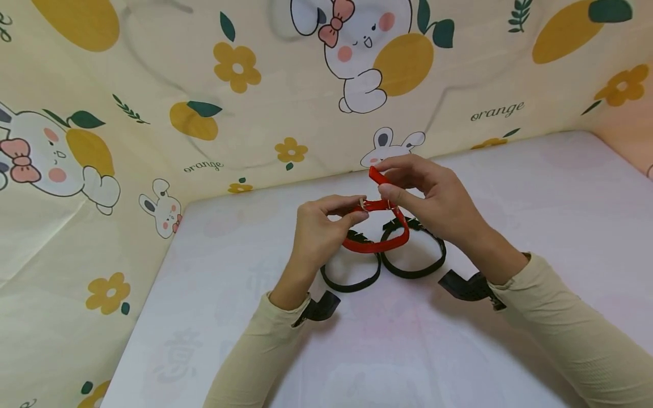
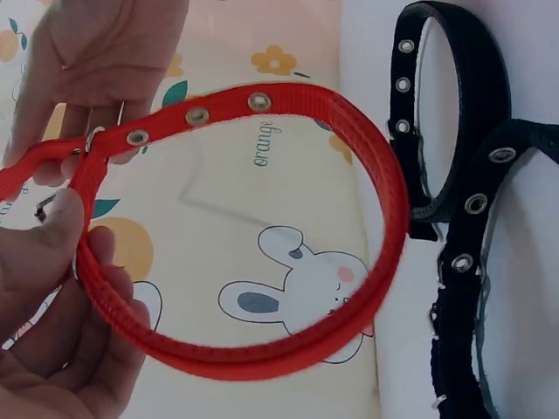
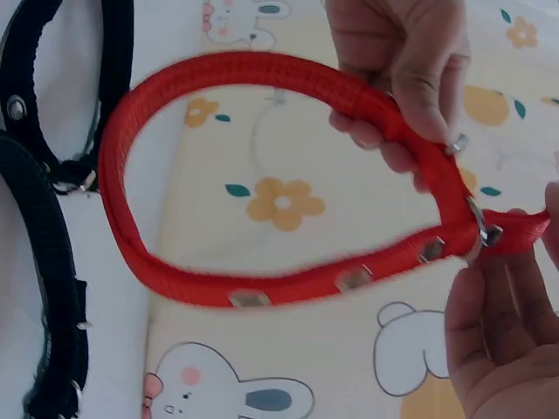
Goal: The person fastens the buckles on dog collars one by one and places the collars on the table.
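A red pet collar (image 1: pixel 376 247) with metal eyelets forms a loop, held up above the table between both hands. My left hand (image 1: pixel 321 232) pinches it beside the metal buckle (image 3: pixel 458 144), thumb on one face and fingers behind. With its thumb and fingers, my right hand (image 1: pixel 431 198) grips the strap's free end (image 1: pixel 378 175), which passes through a metal ring (image 2: pixel 94 140). In the left wrist view the eyelets (image 2: pixel 198 115) run along the upper side of the loop. Behind and below the red collar, two black collars (image 1: pixel 352 289) lie looped on the table.
The white-covered table (image 1: pixel 214 340) meets a cream cloth backdrop (image 1: pixel 153 141) printed with rabbits, flowers and oranges. The two black loops stand side by side, close beneath the hands. A black strap mount (image 1: pixel 466 286) sits on the right wrist, another mount (image 1: pixel 321 306) on the left.
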Motion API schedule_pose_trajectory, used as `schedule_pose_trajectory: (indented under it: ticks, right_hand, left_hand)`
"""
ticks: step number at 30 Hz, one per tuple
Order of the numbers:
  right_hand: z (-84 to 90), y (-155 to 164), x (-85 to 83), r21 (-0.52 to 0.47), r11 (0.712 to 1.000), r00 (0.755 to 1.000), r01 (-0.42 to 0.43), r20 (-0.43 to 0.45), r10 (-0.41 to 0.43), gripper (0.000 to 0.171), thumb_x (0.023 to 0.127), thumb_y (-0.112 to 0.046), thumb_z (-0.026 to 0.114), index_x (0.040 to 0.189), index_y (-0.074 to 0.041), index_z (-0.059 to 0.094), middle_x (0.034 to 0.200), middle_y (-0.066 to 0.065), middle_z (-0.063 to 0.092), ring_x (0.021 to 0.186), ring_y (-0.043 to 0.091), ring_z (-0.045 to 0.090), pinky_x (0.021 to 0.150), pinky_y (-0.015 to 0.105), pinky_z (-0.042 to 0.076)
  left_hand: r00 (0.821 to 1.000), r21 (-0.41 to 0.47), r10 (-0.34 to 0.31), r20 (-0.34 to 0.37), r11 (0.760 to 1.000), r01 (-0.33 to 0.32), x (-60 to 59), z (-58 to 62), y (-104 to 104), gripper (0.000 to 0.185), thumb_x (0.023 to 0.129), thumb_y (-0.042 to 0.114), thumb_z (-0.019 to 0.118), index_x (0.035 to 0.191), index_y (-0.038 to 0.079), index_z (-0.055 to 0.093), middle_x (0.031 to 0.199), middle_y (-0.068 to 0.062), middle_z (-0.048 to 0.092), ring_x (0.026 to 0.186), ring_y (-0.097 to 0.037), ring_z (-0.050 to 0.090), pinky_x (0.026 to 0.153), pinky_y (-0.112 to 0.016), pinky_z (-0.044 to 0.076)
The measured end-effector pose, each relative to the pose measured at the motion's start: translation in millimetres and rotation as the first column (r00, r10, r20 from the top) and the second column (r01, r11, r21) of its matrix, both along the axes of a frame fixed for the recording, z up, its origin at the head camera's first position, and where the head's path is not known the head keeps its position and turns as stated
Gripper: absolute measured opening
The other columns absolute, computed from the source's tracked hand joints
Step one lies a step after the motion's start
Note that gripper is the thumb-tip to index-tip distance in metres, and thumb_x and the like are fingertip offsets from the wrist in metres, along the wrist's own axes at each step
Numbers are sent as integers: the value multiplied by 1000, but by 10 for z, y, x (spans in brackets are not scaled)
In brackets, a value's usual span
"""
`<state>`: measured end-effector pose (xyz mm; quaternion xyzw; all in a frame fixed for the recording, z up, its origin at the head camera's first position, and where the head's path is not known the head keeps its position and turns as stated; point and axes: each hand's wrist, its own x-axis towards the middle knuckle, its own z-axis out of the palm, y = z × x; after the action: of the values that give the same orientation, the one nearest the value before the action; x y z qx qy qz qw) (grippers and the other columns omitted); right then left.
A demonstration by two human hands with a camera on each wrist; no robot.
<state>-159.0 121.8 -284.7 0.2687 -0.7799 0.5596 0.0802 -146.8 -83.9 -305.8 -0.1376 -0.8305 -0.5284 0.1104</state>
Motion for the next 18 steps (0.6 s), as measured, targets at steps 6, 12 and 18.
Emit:
schedule_pose_trajectory:
  ticks: [6, 12, 18]
  right_hand:
    - [40, 47, -4, 18, 999, 999, -29, -28, 30, 28, 92, -10, 70, 120, -15, 72, 114, -8, 71, 93, 9, 68, 80, 17, 54]
    - [80, 54, 18, 174, 984, 997, 35, -76, -22, 20, 90, -14, 73, 108, -21, 77, 101, -6, 73, 94, 1, 63, 80, 13, 53]
    - [75, 34, 27, 316, 947, 992, 48, -128, -8, 20, 90, -13, 71, 103, -25, 78, 95, -10, 72, 89, 1, 62, 81, 20, 55]
  left_hand:
    - [998, -63, 51, -41, 997, -53, 26, 39, -9, 22, 80, 10, 83, 101, 9, 80, 94, -4, 79, 84, -12, 72, 72, -25, 58]
    - [995, -95, 46, -93, 994, -55, 43, 44, 5, 19, 79, 10, 84, 97, 9, 81, 89, -4, 79, 80, -11, 70, 70, -27, 58]
    - [983, -136, 48, -177, 988, -73, 63, 46, 17, 19, 77, 10, 85, 96, 8, 81, 87, -4, 78, 78, -11, 70, 69, -24, 55]
